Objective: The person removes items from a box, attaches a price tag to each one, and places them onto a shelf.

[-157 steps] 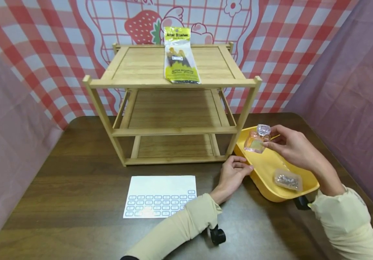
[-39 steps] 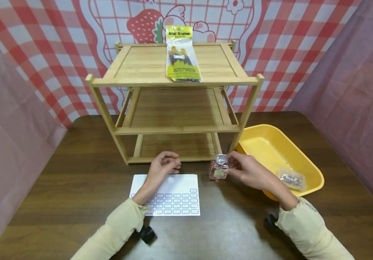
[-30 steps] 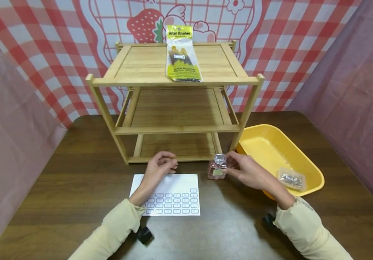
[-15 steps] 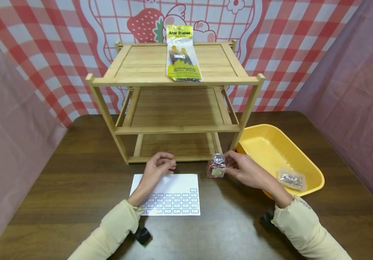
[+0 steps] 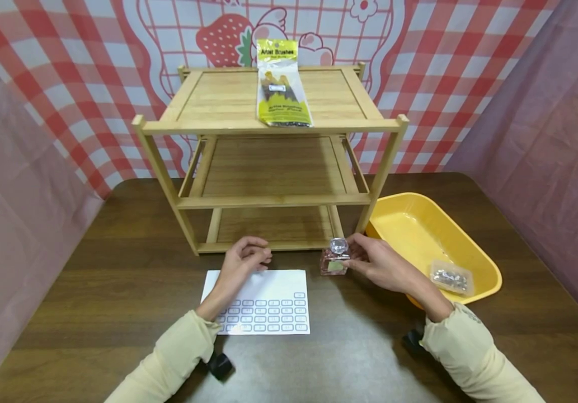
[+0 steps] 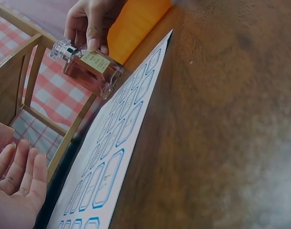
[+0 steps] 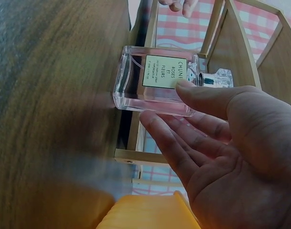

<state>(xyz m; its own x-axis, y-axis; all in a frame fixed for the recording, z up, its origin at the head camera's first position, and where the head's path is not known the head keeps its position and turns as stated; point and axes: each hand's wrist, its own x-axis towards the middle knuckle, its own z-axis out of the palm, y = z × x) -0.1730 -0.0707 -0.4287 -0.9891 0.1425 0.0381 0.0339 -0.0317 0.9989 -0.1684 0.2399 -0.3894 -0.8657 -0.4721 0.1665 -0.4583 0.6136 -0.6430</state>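
A pink glass perfume bottle point(image 5: 335, 264) with a clear faceted cap is pinched between thumb and fingers of my right hand point(image 5: 383, 265), in front of the shelf's right side. Its pale label point(image 7: 165, 71) faces up towards the thumb in the right wrist view. The bottle point(image 6: 94, 71) is upright, low over the table; whether its base touches the wood I cannot tell. My left hand point(image 5: 240, 266) holds nothing, its fingers point(image 6: 21, 167) loosely bent. It hovers by the upper left of a white sheet of blue-framed labels point(image 5: 268, 308), partly covering it.
A three-tier wooden shelf point(image 5: 273, 201) stands behind the hands. On its top lies a yellow artist brushes packet point(image 5: 283, 95). To the right is a yellow basin point(image 5: 409, 224) holding a clear box of small metallic pieces point(image 5: 451, 278).
From over the basin, my right hand has brought the perfume bottle left and down before the shelf. My left hand has left the basin's edge for the label sheet. Lately both hands barely move.
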